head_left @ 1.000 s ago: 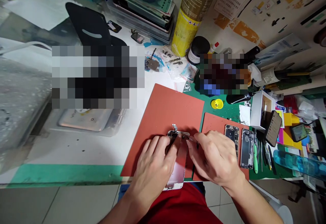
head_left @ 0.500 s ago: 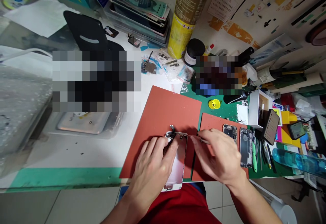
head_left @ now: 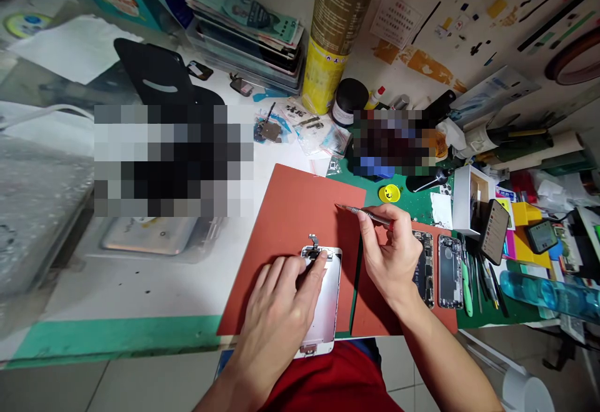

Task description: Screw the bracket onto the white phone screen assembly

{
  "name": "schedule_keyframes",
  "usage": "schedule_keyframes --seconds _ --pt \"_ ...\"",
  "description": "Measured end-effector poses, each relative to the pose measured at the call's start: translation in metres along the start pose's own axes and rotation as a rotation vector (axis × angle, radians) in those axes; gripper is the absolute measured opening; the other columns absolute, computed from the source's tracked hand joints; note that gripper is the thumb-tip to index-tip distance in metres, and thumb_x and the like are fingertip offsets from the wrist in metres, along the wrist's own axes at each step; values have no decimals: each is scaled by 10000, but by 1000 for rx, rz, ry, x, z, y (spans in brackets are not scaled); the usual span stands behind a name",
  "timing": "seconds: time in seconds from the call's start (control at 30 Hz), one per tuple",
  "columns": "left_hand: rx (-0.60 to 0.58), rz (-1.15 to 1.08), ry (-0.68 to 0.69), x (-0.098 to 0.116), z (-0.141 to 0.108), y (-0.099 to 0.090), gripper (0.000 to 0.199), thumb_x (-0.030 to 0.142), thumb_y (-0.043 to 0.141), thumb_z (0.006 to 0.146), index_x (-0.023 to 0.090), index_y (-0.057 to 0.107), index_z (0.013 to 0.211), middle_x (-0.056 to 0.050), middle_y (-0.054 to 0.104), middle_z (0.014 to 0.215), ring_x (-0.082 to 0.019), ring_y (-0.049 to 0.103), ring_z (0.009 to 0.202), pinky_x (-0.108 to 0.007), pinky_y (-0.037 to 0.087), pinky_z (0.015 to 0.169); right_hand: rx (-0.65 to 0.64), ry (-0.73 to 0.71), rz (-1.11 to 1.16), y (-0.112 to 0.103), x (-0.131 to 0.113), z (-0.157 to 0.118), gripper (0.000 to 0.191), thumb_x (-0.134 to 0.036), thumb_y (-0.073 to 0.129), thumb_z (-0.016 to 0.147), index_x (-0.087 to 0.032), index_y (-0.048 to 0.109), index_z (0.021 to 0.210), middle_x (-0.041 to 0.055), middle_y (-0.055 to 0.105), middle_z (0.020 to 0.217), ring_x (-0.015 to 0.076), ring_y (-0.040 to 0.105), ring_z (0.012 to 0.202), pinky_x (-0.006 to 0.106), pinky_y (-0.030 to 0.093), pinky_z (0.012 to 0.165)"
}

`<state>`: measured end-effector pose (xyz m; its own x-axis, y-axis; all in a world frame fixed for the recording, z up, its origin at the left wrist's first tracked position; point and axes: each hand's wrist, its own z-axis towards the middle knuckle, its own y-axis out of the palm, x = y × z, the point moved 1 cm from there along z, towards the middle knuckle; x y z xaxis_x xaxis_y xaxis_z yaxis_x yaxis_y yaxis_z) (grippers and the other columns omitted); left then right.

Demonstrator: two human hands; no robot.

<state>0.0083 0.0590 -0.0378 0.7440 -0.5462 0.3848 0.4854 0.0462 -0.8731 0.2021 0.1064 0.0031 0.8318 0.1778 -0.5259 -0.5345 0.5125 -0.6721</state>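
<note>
A white phone screen assembly lies back side up over the front edge of an orange-brown mat, a small flex cable sticking out at its top. My left hand grips its upper part, with the index finger and thumb near the top edge. In my right hand is a thin screwdriver-like tool, pinched between thumb and fingers, its tip pointing left above the mat. Right of that hand, an opened phone and a phone housing rest on a second mat.
A yellow cap stands behind the second mat. A spray can and a black-lidded jar are at the back. Tools, a white box and a blue bottle lie at the right.
My right hand has moved up and away from the screen's top edge, and the tool in it now shows clearly. My left hand stays on the screen assembly. The view has shifted slightly.
</note>
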Motion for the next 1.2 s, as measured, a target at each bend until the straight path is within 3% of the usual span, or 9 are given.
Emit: schedule_keyframes --seconds 0.23,0.43,0.63,0.87,1.07,1.2 --pt "-18 3 -16 0 1 0 417 118 631 1014 199 655 1423 -81 621 950 -249 574 898 -400 437 817 -1 121 79 0 1 0 110 -247 712 998 -234 639 1079 15 773 944 151 769 786 277 641 715" --pt "-15 -29 -30 2 4 -4 357 185 632 1036 185 674 1391 -77 618 937 -249 572 897 -401 437 815 -54 542 453 -26 -2 -15 217 -328 803 937 -239 627 1027 -21 734 763 145 701 607 275 588 578" --pt "-12 -45 -42 4 6 -6 374 253 648 1041 187 668 1409 -63 612 905 -241 558 869 -393 434 802 -177 747 639 -39 1 -40 235 -336 818 930 -233 621 1006 -62 643 665 126 643 509 254 520 501" --pt "-1 -43 -43 3 5 -5 376 212 649 1033 186 667 1407 -72 627 943 -246 566 891 -395 439 798 -205 807 654 -32 -1 -50 265 -359 828 923 -228 608 994 -70 624 671 116 640 527 236 516 518" --pt "-31 -20 -38 2 3 -3 479 92 651 996 198 628 1462 -69 609 939 -249 558 901 -397 445 813 -218 783 616 -32 -2 -48 261 -363 823 927 -229 613 1003 -53 654 702 117 647 552 229 525 534" --pt "-26 -30 -39 2 3 -3 432 89 640 1000 186 659 1421 -83 615 962 -248 562 910 -393 439 805 -213 743 585 -33 -4 -48 250 -356 824 923 -234 621 1002 -47 666 704 119 650 557 227 535 535"
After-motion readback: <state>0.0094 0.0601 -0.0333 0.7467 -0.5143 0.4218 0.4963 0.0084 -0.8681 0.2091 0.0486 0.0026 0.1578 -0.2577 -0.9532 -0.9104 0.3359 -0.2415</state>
